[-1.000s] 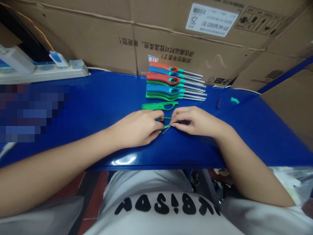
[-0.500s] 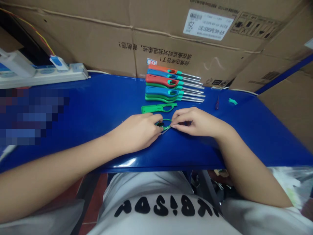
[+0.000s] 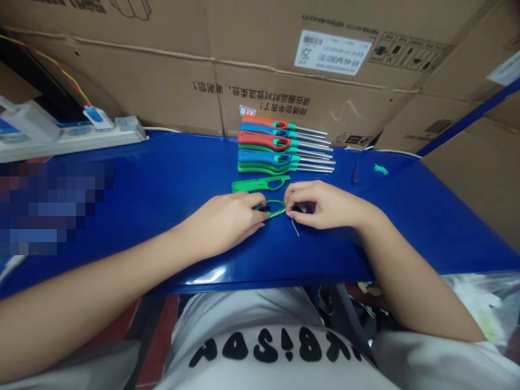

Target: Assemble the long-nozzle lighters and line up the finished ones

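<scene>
My left hand is closed over the handle end of a green lighter casing, which lies low over the blue table; most of it is under my fingers. At the casing's other end, my right hand pinches a thin grey wire or tube, whose free end hangs toward the table's front edge. Just behind both hands rests a separate green casing half, with its hollow inner side showing. Whatever sits inside the held casing is too small and covered to make out.
Several finished-looking long-nosed lighters lie in a row at the back. A small screwdriver and a turquoise plastic piece are on the right. Cardboard walls the rear; a power strip stands at the left.
The thin grey strand has swung from pointing left under the casing to hanging down to the right below my right fingers. The view has shifted slightly; both hands stay at the casing.
</scene>
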Tool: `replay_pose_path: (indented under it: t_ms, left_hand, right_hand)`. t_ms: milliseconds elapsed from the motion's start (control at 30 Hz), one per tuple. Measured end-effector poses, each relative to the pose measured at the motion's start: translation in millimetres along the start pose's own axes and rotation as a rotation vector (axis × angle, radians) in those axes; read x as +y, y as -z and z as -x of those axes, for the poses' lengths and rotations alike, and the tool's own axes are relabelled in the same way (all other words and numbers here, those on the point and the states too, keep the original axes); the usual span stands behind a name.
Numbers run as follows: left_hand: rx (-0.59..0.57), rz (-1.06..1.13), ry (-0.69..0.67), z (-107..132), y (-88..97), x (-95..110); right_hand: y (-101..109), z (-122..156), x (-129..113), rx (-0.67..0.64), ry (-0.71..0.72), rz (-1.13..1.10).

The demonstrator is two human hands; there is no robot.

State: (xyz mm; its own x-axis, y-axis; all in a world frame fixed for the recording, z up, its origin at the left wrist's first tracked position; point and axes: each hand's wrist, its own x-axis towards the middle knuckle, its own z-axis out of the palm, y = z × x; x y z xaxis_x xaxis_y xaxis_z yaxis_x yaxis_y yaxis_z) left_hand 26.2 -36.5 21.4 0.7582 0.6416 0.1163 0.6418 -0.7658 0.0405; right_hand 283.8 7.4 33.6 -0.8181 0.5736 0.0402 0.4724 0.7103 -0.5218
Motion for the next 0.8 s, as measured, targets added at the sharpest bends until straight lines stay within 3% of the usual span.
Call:
replay_pose_path:
  t_ms: [300,800]
  left_hand:
    - [0.018,-0.05,-0.032,-1.2,-2.4,-0.6]
    - [0.007,-0.037,-0.024,-2.0,-1.2,-0.8]
  right_hand:
    - [-6.8,-3.2,5.8,0.015,-0.025,0.095]
    - [-4.5,-1.5,4.6,0.026,-0.025,0.042]
